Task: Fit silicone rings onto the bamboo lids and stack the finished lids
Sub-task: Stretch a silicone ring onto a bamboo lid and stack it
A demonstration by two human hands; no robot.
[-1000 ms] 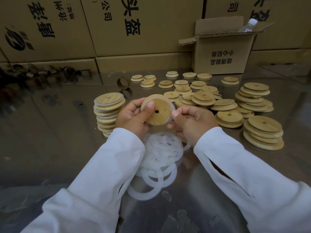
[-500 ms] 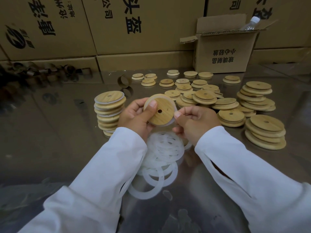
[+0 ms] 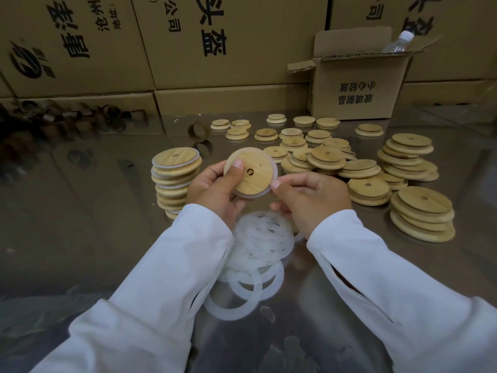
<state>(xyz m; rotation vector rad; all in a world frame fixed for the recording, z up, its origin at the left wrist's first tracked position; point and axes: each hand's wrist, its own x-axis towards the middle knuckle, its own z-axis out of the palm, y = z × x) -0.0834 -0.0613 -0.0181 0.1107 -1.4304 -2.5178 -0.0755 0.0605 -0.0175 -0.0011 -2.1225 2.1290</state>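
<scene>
**One lid in hand, a short finished stack, many bare lids to go**

Above the middle of the shiny table, a person holds a single bamboo lid up between both hands, its stepped underside and small centre hole facing the camera. A translucent silicone ring shows around the lid's edge on the right and lower sides; whether it sits evenly all the way round cannot be told, since the left hand covers part of the rim. The left hand grasps the lid from the left, thumb pressed flat on the wood near the hole. The right hand pinches the ring's outer edge at the lid's right side with thumb and forefinger, the other fingers curled below.

Just left of the hands stands the finished stack, a single column of lids with pale rings visible between the layers. Below the hands lies a loose heap of unused rings. To the right and behind, bare lids lie in low piles and scattered singles, well outnumbering the finished ones.

By this reckoning the job is at an early to middle stage: one ring is apparently being seated, after which this lid would go on the column, and most of the lids are yet to be fitted.
</scene>
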